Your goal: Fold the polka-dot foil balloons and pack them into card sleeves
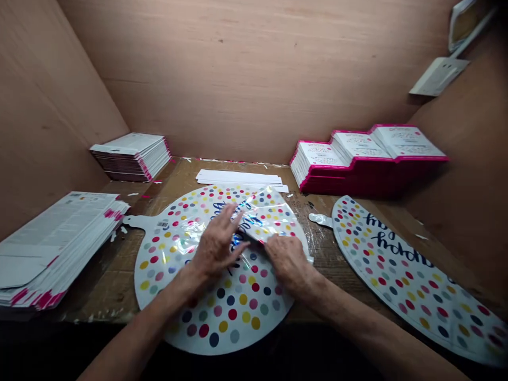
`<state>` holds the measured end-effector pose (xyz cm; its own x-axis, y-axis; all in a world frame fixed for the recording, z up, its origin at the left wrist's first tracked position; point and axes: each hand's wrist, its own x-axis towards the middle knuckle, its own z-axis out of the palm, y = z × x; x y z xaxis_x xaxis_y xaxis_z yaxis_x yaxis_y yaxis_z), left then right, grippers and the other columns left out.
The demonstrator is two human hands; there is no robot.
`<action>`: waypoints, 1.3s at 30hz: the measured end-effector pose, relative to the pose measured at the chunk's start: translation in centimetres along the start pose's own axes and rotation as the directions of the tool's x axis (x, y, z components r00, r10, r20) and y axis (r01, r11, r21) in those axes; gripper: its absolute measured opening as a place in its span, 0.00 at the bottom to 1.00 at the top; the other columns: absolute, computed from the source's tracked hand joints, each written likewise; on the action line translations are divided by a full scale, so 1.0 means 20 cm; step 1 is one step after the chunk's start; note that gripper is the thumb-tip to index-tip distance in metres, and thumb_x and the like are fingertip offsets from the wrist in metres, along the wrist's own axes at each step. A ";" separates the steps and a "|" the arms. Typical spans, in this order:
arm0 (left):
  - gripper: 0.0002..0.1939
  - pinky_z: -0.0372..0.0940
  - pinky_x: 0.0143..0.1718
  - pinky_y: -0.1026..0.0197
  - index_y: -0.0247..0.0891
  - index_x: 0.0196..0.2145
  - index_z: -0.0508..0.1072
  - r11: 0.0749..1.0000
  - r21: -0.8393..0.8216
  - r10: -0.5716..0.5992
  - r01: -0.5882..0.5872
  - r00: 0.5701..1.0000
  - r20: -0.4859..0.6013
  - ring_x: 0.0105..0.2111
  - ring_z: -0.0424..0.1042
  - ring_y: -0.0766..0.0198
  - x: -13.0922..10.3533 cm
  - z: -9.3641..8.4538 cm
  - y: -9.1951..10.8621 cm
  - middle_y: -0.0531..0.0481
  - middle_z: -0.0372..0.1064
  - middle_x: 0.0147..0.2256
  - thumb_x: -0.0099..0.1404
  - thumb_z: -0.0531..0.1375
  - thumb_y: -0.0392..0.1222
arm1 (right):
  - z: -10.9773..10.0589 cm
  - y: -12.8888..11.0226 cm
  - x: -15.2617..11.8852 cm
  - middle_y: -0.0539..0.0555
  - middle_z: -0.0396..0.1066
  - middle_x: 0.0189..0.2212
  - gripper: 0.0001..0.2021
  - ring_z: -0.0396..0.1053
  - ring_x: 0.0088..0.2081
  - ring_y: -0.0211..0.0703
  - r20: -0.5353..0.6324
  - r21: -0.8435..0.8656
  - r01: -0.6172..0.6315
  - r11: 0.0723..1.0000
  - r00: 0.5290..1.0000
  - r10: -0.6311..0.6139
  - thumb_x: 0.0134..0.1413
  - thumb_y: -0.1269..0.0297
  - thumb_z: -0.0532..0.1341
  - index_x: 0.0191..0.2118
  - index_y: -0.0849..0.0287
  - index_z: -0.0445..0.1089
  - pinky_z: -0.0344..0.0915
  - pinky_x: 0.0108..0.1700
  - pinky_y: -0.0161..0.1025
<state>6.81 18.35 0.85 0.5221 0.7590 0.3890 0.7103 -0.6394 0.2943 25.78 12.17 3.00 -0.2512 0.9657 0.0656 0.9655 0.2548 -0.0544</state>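
Currently, in the head view, a flat, deflated foil balloon (234, 301) lies on the bench (93, 288), directly in front of the person. Its face carries multicolored dots and dark blue script lettering; its neck tab (137, 221) points left, and its near edge overhangs the bench.

The left hand (216, 241) is placed over the lettering at the middle of the balloon. Its grip is open, with the thumb set apart from the fingers. The right hand (289, 264) is positioned on the right portion of the balloon, fingers curled under. Whether its grip is closed on the film cannot be determined. A short dark edge (252, 238) runs between the two hands; its nature is unclear.

A second dotted balloon (397, 286) lies to the right, apart from the first. Behind the first balloon are white strips (240, 177). A stepped stack of magenta-edged packs (373, 169) stands at rear right. Two stacks of printed cards occupy the left side: a rear stack (133, 153) and a near stack (59, 238).
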 end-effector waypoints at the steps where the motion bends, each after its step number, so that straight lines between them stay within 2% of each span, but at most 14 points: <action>1: 0.28 0.49 0.67 0.47 0.34 0.62 0.63 0.998 0.008 0.069 -0.068 0.998 -0.008 0.69 0.45 0.49 -0.06 0.00 0.05 0.37 0.51 0.67 0.68 0.54 0.49 | -0.03 -0.06 -0.01 0.64 0.74 0.30 0.06 0.74 0.31 0.53 0.032 -0.004 -0.012 1.000 0.999 0.013 0.54 0.70 0.64 0.38 0.63 0.74 0.69 0.31 0.43; 4: 0.18 0.58 0.63 0.49 0.35 0.51 0.73 0.998 -0.032 0.050 -0.051 0.998 -0.035 0.65 0.56 0.52 -0.24 -0.01 0.08 0.38 0.64 0.60 0.71 0.48 0.39 | -0.10 -0.13 -0.06 0.65 0.75 0.43 0.23 0.75 0.42 0.53 0.028 0.210 0.213 0.954 0.974 -0.224 0.60 0.60 0.62 0.58 0.65 0.65 0.72 0.40 0.44; 6: 0.18 0.62 0.61 0.50 0.37 0.46 0.75 0.993 -0.104 -0.060 0.051 0.995 -0.076 0.62 0.62 0.54 -0.34 -0.04 0.01 0.39 0.68 0.57 0.71 0.47 0.39 | -0.10 -0.07 -0.11 0.66 0.67 0.57 0.40 0.68 0.56 0.54 -0.063 0.370 0.463 0.805 0.877 -0.476 0.54 0.48 0.66 0.67 0.61 0.53 0.69 0.52 0.46; 9: 0.16 0.64 0.60 0.52 0.40 0.43 0.76 0.968 -0.205 -0.169 0.146 0.981 -0.097 0.57 0.68 0.57 -0.48 -0.13 -0.13 0.43 0.71 0.55 0.70 0.49 0.40 | -0.01 0.04 -0.14 0.69 0.49 0.67 0.53 0.50 0.67 0.60 -0.147 0.335 0.545 0.769 0.836 -0.528 0.45 0.46 0.70 0.70 0.60 0.44 0.57 0.63 0.54; 12: 0.15 0.66 0.58 0.52 0.40 0.42 0.77 0.963 -0.224 -0.169 0.148 0.982 -0.080 0.56 0.70 0.57 -0.60 -0.22 -0.20 0.43 0.72 0.53 0.69 0.51 0.41 | 0.13 0.06 -0.08 0.69 0.50 0.67 0.35 0.52 0.66 0.58 -0.156 0.252 0.541 0.802 0.841 -0.518 0.56 0.59 0.64 0.67 0.60 0.54 0.56 0.62 0.57; 15: 0.14 0.64 0.59 0.50 0.41 0.39 0.78 0.969 -0.167 -0.196 0.180 0.977 -0.083 0.56 0.68 0.56 -0.69 -0.25 -0.21 0.44 0.75 0.48 0.67 0.52 0.39 | 0.18 -0.01 0.03 0.60 0.67 0.59 0.18 0.67 0.56 0.48 -0.153 0.342 0.559 0.755 0.826 -0.542 0.62 0.66 0.55 0.56 0.55 0.68 0.64 0.56 0.46; 17: 0.12 0.64 0.57 0.49 0.42 0.35 0.79 0.955 -0.131 -0.279 0.266 0.956 -0.094 0.54 0.68 0.54 -0.71 -0.24 -0.20 0.45 0.76 0.43 0.66 0.54 0.40 | 0.18 -0.07 0.13 0.55 0.75 0.47 0.14 0.73 0.45 0.43 -0.143 0.433 0.481 0.763 0.872 -0.468 0.64 0.65 0.52 0.48 0.54 0.73 0.67 0.47 0.39; 21: 0.14 0.67 0.50 0.51 0.40 0.27 0.77 0.827 -0.043 -0.557 0.560 0.807 -0.197 0.45 0.70 0.53 -0.70 -0.22 -0.19 0.43 0.74 0.38 0.65 0.57 0.48 | 0.16 -0.22 0.34 0.51 0.75 0.29 0.17 0.71 0.31 0.41 -0.051 0.439 0.174 0.881 0.984 -0.169 0.66 0.56 0.52 0.35 0.56 0.75 0.61 0.33 0.34; 27: 0.21 0.64 0.46 0.50 0.41 0.20 0.73 0.664 0.114 -0.720 0.739 0.673 -0.168 0.40 0.69 0.51 -0.59 -0.23 -0.20 0.42 0.74 0.32 0.66 0.54 0.51 | 0.16 -0.39 0.47 0.58 0.74 0.30 0.20 0.71 0.34 0.47 0.032 0.146 -0.133 0.980 0.991 0.130 0.64 0.49 0.54 0.32 0.59 0.73 0.62 0.34 0.37; 30: 0.20 0.64 0.41 0.53 0.41 0.16 0.71 0.620 0.112 -0.761 0.777 0.630 -0.156 0.39 0.70 0.51 -0.54 -0.24 -0.23 0.43 0.75 0.31 0.64 0.55 0.48 | 0.15 -0.48 0.39 0.65 0.72 0.45 0.17 0.68 0.46 0.54 -0.200 0.055 0.095 0.994 0.976 -0.082 0.62 0.57 0.56 0.49 0.63 0.70 0.64 0.46 0.45; 32: 0.21 0.63 0.37 0.56 0.40 0.15 0.70 0.619 0.064 -0.776 0.783 0.623 -0.099 0.37 0.71 0.53 -0.52 -0.25 -0.25 0.44 0.74 0.28 0.63 0.55 0.49 | 0.16 -0.57 0.34 0.66 0.68 0.51 0.21 0.65 0.51 0.55 -0.287 0.010 0.340 0.940 0.902 -0.323 0.60 0.61 0.58 0.56 0.64 0.66 0.61 0.53 0.49; 36: 0.28 0.62 0.31 0.58 0.39 0.14 0.70 0.622 0.050 -0.783 0.782 0.619 0.056 0.29 0.73 0.55 -0.51 -0.33 -0.24 0.45 0.70 0.20 0.66 0.52 0.55 | 0.20 -0.70 0.30 0.64 0.69 0.43 0.16 0.65 0.43 0.53 -0.135 -0.052 0.494 0.868 0.858 -0.496 0.57 0.68 0.58 0.50 0.66 0.68 0.63 0.48 0.49; 38: 0.27 0.65 0.35 0.55 0.39 0.18 0.74 0.674 0.095 -0.733 0.733 0.679 -0.040 0.32 0.74 0.52 -0.51 -0.38 -0.22 0.43 0.74 0.25 0.66 0.51 0.57 | 0.20 -0.68 0.28 0.62 0.69 0.42 0.13 0.64 0.42 0.52 -0.095 -0.069 0.542 0.838 0.832 -0.546 0.60 0.68 0.57 0.50 0.63 0.68 0.63 0.46 0.48; 39: 0.24 0.66 0.40 0.54 0.39 0.24 0.78 0.745 0.096 -0.653 0.660 0.751 -0.095 0.37 0.74 0.51 -0.50 -0.41 -0.22 0.42 0.76 0.31 0.67 0.51 0.54 | 0.19 -0.64 0.25 0.61 0.69 0.44 0.13 0.64 0.43 0.52 -0.096 -0.068 0.590 0.805 0.799 -0.594 0.62 0.67 0.56 0.51 0.60 0.68 0.63 0.48 0.48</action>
<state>-5.38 12.54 2.76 -0.1163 0.9762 0.1830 0.9192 0.0360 0.3922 11.83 14.00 0.24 -0.7673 0.6154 0.1802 0.6333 0.7714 0.0624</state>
